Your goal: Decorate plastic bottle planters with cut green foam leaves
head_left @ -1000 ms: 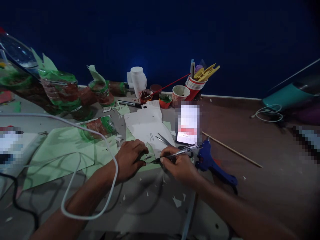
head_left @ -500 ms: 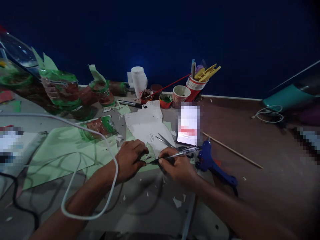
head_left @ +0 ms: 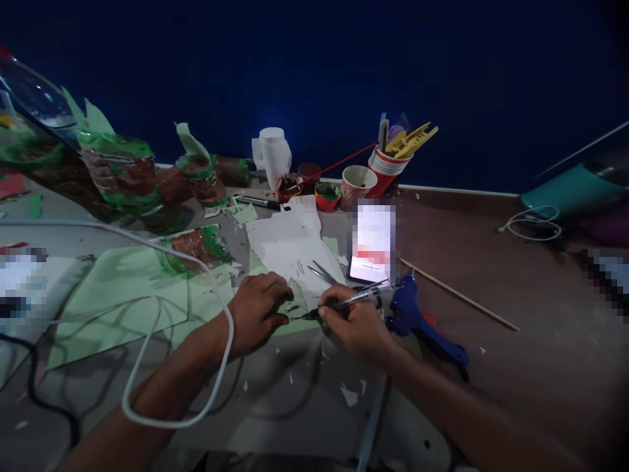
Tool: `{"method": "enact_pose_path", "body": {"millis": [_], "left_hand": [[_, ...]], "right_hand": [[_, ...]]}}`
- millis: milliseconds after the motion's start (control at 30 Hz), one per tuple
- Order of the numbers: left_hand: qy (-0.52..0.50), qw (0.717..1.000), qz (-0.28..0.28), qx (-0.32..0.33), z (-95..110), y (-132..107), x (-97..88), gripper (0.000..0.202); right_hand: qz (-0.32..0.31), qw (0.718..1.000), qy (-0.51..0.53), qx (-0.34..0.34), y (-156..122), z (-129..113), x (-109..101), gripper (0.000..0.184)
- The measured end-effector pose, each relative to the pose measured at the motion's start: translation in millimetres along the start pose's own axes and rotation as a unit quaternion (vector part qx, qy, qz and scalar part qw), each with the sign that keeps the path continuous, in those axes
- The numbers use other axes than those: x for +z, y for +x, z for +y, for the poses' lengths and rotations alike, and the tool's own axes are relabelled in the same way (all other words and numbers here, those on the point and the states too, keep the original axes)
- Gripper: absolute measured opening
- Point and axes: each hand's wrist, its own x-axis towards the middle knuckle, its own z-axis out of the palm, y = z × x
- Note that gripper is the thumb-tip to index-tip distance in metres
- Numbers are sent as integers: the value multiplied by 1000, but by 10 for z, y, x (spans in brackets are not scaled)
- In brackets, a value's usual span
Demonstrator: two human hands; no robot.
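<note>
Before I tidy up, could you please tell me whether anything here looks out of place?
Loose paper scraps litter the table between the left forearm and right forearm, which looks untidy. The white cable also crosses in front of the left forearm, where it could perhaps snag; whether it touches isn't clear.

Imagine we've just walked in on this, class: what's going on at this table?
A person's right hand holds a pen, its tip low over or on a piece of green paper that bears dark marks. The left hand is at the paper's left side, thumb and fingers apart. Scissors lie with their blades over a white sheet. A lit phone and a blue glue gun are near the right hand.
</note>
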Motion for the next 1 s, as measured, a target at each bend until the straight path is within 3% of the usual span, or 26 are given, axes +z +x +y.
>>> {"method": "enact_pose_path", "body": {"millis": [533, 1000], "left_hand": [[-1, 1000, 0, 6, -10, -4, 10, 28], [-4, 1000, -5, -6, 20, 0, -16, 29]], "right_hand": [[3, 1000, 17, -4, 6, -31, 5, 5], [-4, 999, -28, -35, -21, 3, 47, 6]]}}
